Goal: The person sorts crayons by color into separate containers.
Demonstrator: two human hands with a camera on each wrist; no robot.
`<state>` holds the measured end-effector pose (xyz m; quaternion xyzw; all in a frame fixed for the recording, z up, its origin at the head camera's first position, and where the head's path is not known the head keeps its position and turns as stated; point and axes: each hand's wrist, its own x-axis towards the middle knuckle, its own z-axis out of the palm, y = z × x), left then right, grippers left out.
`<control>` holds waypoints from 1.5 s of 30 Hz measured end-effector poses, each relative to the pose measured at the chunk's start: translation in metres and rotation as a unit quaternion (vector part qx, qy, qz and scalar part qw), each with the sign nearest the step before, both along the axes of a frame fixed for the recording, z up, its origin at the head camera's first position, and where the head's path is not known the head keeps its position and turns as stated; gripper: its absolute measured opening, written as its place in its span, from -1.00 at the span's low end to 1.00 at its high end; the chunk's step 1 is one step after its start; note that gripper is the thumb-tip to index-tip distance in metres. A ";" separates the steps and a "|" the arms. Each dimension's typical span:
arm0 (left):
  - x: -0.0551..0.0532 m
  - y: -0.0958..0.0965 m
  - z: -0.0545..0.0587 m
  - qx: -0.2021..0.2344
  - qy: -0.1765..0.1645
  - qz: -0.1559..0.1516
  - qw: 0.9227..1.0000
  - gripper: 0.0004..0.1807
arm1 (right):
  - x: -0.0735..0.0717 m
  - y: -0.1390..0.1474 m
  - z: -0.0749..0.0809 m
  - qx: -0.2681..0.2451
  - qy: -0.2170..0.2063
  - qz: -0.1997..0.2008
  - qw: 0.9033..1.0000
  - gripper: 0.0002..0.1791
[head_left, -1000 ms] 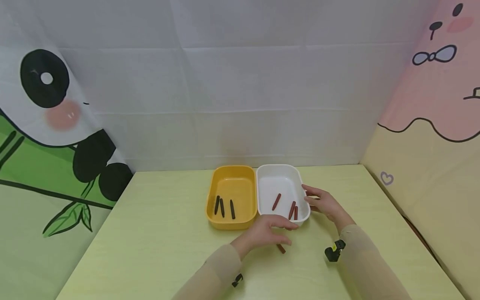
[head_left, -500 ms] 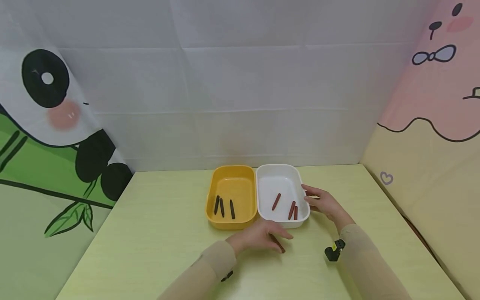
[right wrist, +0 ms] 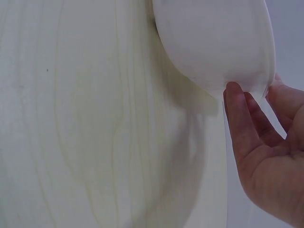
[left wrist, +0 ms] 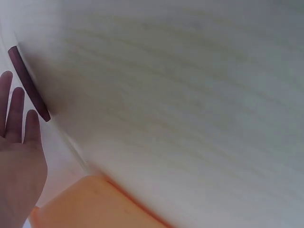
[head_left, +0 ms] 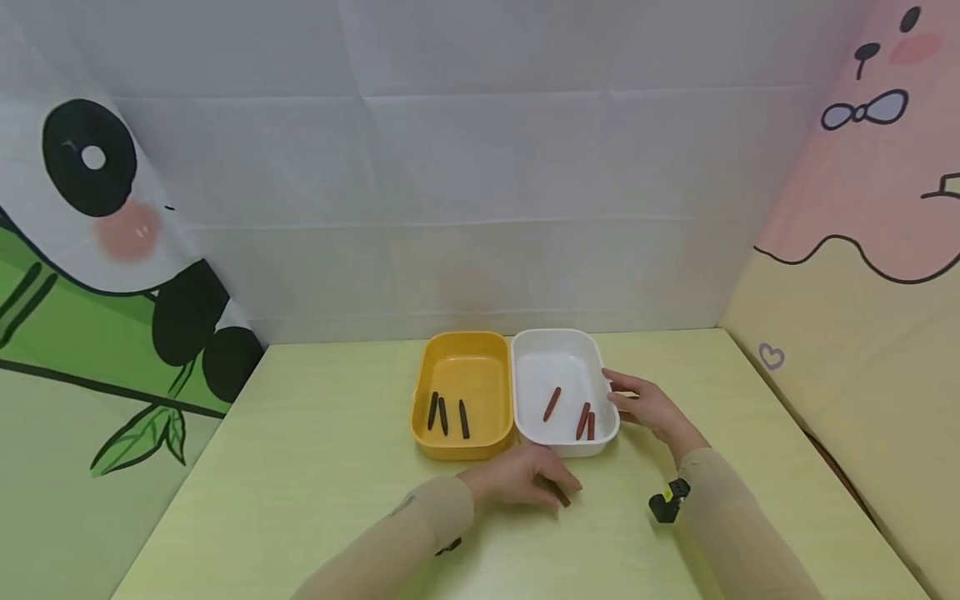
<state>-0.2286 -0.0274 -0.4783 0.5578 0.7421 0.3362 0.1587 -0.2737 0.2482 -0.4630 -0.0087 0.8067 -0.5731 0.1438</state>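
My left hand (head_left: 517, 475) hovers low over a dark red crayon (head_left: 561, 495) lying on the table, in front of the trays. Thumb and forefinger are spread around it in the head view. In the left wrist view the crayon (left wrist: 29, 84) lies just past several straight fingers; thumb and forefinger are out of that view. My right hand (head_left: 651, 410) holds the right rim of the white tray (head_left: 559, 335). The right wrist view has fingertips against the outer wall of the white tray (right wrist: 216, 45), the rim between them and the thumb. Three red crayons (head_left: 552, 404) lie inside.
A yellow tray (head_left: 462, 452) touches the white one on its left and contains three black crayons (head_left: 444, 416). Both stand on a pale yellow-green table (head_left: 330, 417). Behind rises a white cloth wall (head_left: 480, 167), with printed cartoon panels at both sides.
My left hand has come down and drawn back from the white tray's front edge to the loose crayon. The right hand stays at the rim.
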 end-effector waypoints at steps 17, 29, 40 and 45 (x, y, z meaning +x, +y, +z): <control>0.004 0.005 -0.009 -0.038 -0.007 0.038 0.999 -0.68 | 0.002 0.006 0.001 -0.005 -0.008 0.000 1.000 -0.39; 0.003 0.004 -0.014 -0.015 -0.060 0.061 0.996 -0.75 | 0.004 0.005 0.003 -0.021 -0.002 0.005 1.000 -0.40; 0.012 0.012 -0.002 0.049 -0.063 0.059 0.995 -0.77 | 0.004 0.006 0.002 -0.012 -0.004 0.005 1.000 -0.39; 0.017 0.018 0.008 0.069 -0.090 0.091 0.989 -0.77 | 0.002 0.006 0.000 -0.015 -0.003 0.003 1.000 -0.40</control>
